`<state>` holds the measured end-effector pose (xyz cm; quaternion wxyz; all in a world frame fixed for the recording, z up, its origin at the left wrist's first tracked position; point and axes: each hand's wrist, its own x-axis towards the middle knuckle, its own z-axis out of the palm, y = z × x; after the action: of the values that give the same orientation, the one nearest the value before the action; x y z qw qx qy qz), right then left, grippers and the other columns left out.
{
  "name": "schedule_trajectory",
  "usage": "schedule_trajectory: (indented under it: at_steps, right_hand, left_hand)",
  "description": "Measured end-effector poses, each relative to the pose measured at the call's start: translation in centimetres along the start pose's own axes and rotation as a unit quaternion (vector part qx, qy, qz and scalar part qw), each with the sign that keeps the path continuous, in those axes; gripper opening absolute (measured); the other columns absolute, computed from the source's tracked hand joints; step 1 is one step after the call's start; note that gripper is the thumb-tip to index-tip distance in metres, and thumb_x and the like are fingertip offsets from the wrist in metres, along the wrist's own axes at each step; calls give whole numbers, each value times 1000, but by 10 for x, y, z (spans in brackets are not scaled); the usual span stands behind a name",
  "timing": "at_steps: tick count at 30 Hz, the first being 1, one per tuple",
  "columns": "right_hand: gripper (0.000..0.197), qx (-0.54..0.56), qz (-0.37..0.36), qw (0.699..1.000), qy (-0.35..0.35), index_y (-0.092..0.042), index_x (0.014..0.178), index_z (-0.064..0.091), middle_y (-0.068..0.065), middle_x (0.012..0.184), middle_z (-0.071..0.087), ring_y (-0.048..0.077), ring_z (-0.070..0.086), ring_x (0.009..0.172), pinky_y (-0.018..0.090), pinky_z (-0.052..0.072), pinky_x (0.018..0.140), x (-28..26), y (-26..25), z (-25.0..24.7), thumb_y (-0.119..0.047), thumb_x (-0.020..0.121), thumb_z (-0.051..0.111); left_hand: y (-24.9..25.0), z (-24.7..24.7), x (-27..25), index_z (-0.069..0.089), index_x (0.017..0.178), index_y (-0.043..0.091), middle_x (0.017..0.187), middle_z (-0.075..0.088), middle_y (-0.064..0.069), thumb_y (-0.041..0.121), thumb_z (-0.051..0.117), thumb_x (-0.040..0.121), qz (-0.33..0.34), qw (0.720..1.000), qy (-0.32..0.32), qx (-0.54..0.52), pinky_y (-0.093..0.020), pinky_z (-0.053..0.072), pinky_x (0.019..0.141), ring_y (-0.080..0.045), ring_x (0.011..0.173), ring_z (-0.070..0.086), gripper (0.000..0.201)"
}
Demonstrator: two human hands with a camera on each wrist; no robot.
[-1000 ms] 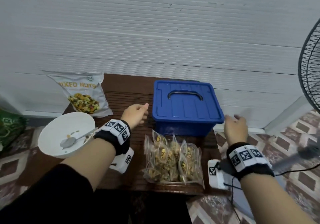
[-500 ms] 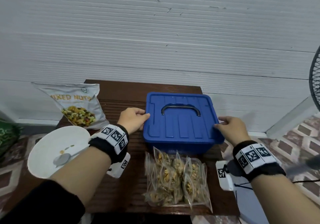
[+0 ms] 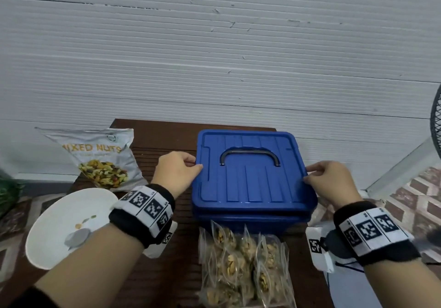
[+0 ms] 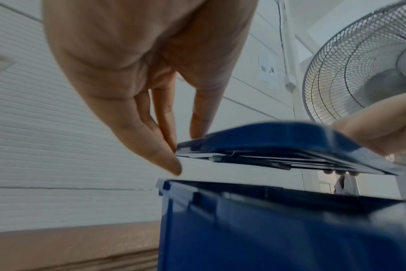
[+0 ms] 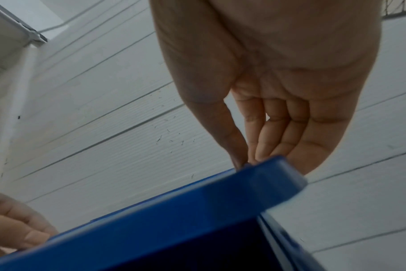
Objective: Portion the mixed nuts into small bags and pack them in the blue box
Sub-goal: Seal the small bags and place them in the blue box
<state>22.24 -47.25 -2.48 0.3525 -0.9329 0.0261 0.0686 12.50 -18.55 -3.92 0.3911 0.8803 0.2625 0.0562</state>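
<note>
Head view: left hand [image 3: 175, 171] and right hand [image 3: 333, 181] are pinching opposite side edges of the lid [image 3: 250, 171], which is sitting over the blue box [image 3: 241, 222] at the back-centre of the table [image 3: 164, 138]. Filled small bags [image 3: 243, 267] are lying in a pile just in front of the box; nut bag [image 3: 100, 157] and bowl [image 3: 59, 222] are lying to the left.

L wrist view: fingers [image 4: 160, 146] are clamping the lid [image 4: 278, 139] edge, thumb on top; lid is hanging clear of the box [image 4: 278, 229] rim, gap showing.

R wrist view: fingers [image 5: 267, 143] together, curling on the lid [image 5: 197, 207] corner.

Lid [image 3: 253, 169] lifted clear of blue box [image 4: 278, 229] w/ open gap between; small bags [image 3: 243, 262] crowd worktop [image 3: 167, 140] just in front.
</note>
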Motion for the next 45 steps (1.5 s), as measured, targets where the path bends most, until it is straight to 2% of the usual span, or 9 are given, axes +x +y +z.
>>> schedule_trajectory:
  at_steps: [3,7,9,14,28,33,36,39,45]
  right_hand:
    - [21,42,-15,999,10,-8,101,67,8,87,68,27,65,90,39,54,85,14,-16,-14,-3,80,68]
    - [51,128,-39,991,0,-10,130,56,3,75,62,19,61,75,40,54,80,44,-49,-30,3,82,67]
    - [58,167,-46,985,-21,-10,137,49,2,70,57,16,59,70,37,52,77,63,-66,-34,7,84,64]
    - [61,167,-57,983,-58,-10,141,45,2,73,58,16,60,72,36,52,80,120,-91,-31,9,85,61]
    - [62,97,-17,975,-201,-8,138,48,7,80,71,18,69,74,33,60,70,227,-58,37,0,81,72]
    - [66,46,11,958,-285,-7,140,44,7,88,70,27,66,91,43,56,86,243,-38,58,-1,81,72]
    - [64,11,22,947,-320,-5,139,46,1,90,69,21,66,83,37,57,82,245,-30,68,-8,81,73]
    - [73,-13,37,938,-345,-11,145,39,9,100,69,18,67,83,28,57,74,245,-26,79,-20,82,74]
    - [73,-51,47,923,-378,-18,147,33,12,115,62,20,68,86,32,56,86,243,-25,85,-31,85,69]
  left_hand:
    - [16,-14,16,69,101,13,90,70,0,19,75,83,-7,991,8,-132,-17,55,56,-9,74,66,20]
    - [48,-36,62,62,118,6,102,70,-11,8,71,85,-7,958,-27,-284,-27,60,62,-18,87,69,35]
    - [60,-42,87,54,131,8,94,67,-7,5,68,87,26,953,-35,-300,-25,59,57,-15,82,67,47]
    - [73,-42,148,44,144,18,89,64,-3,7,66,89,71,960,-62,-264,-21,56,54,-9,80,67,60]
    - [6,23,233,45,142,19,93,65,-9,12,73,84,17,982,-104,-158,-23,59,58,-14,73,67,65]
    - [-20,45,239,45,142,17,86,67,-9,12,75,82,-11,984,-127,-124,-19,55,53,-10,63,62,67]
    - [-32,53,239,45,142,16,84,67,-9,11,76,81,-31,982,-149,-109,-20,56,54,-13,64,64,69]
    - [-42,61,238,45,142,12,79,66,-8,10,75,81,-60,978,-170,-108,-21,57,54,-14,62,64,68]
    - [-47,69,237,51,137,11,92,73,-9,34,70,86,-98,976,-181,-70,-32,60,76,-20,68,71,59]
